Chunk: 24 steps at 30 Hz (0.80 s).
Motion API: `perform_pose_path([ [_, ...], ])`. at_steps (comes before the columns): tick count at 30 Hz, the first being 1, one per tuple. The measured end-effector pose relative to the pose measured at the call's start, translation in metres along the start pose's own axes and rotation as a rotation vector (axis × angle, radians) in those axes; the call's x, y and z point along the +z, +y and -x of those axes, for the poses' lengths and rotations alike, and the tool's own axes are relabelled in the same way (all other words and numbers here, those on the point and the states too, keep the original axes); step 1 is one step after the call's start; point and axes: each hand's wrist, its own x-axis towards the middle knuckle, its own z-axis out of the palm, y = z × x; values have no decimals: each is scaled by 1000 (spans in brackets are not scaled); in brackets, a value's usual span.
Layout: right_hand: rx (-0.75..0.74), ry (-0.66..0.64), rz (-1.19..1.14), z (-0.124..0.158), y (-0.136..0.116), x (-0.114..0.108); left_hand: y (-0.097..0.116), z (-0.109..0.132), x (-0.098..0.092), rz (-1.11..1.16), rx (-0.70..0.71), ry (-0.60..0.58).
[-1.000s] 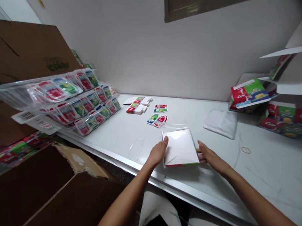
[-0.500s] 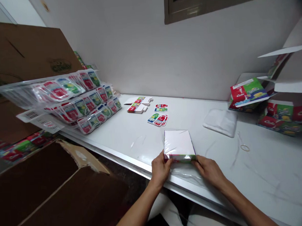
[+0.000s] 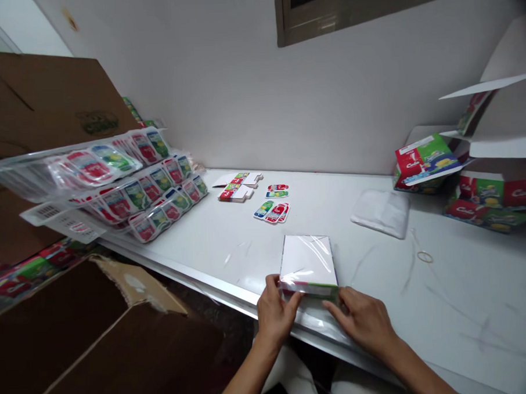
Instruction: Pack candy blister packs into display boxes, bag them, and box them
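Note:
A flat box (image 3: 308,258) with a white top and a red and green printed side lies near the table's front edge, inside a clear plastic bag (image 3: 318,322). The bag's loose end spreads over the edge strip toward me. My left hand (image 3: 274,310) is closed on the box's near left corner, thumb along the front side. At the near right corner is my right hand (image 3: 364,317), fingers curled at the bag, its thumb stretched left below the box's front side. The tips of the right fingers are partly hidden.
Red and green can-shaped cutouts (image 3: 272,211) and folded cartons (image 3: 236,187) lie behind the box. Bagged cutouts (image 3: 158,187) are stacked left, beside an open cardboard box (image 3: 140,283). To the right are a folded white bag (image 3: 380,213), a rubber band (image 3: 425,257) and printed boxes (image 3: 427,161).
The bagged box has come slightly closer to me and to the left. My right hand has shifted its grip, its thumb now stretched left away from the corner.

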Motion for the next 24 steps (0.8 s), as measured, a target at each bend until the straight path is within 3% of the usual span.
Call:
perform_pose_path([
  [3,100,-19,-35,-10,-2,-4,-2,-12,-4,-58,265,67],
  [7,-10,-88,-159,-17,-3,-14,-3,-29,-9,-98,623,11],
  [10,-29,-292,-509,-21,13,-27,-7,-32,-11,-121,741,53],
  [12,135,-369,-824,-32,32,-30,-8,-33,-12,-149,824,72],
  [15,666,-167,-1071,-66,60,-19,-4,-36,-13,-160,920,51],
  [16,738,-131,-1075,-81,65,-11,-2,-38,-14,-161,936,33],
  [18,762,-105,-1064,-107,67,4,4,-39,-16,-186,947,-7],
  [20,695,-61,-1038,-127,62,17,8,-38,-19,-231,932,-18],
  [24,543,109,-976,-134,49,25,10,-31,-21,-258,878,33],
])
